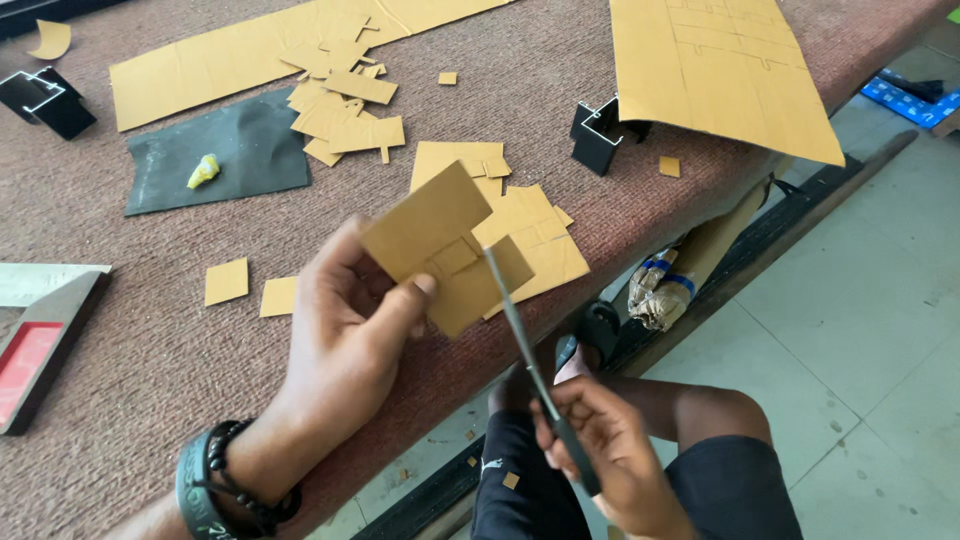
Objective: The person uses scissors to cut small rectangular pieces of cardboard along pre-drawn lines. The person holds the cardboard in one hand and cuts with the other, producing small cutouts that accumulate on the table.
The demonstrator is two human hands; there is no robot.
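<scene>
Holding a tan cardboard piece point(440, 245) up over the table edge: left hand point(345, 335) has it pinched, thumb point(405, 300) pressed on the near face, other fingers curled behind. Piece has pencil lines and a small square marked near its middle. Right hand point(610, 455) is wrapped around the handles of dark scissors point(530, 365), fingers closed tight; blades point up and meet the lower edge of the piece, can't tell how far apart the blades are. Left wrist carries a dark band and a bead bracelet point(225, 485).

Table point(120, 360) has a reddish-brown carpet-like cover. On it: a heap of cardboard offcuts point(340, 110), more flat pieces point(530, 240) just behind the held one, a long cardboard strip point(210, 65), a big marked sheet point(720, 70) hanging over the far edge, a dark mat point(240, 150) with a yellow lump point(203, 171), two black metal brackets point(597, 135), a set square point(40, 345) at left.
</scene>
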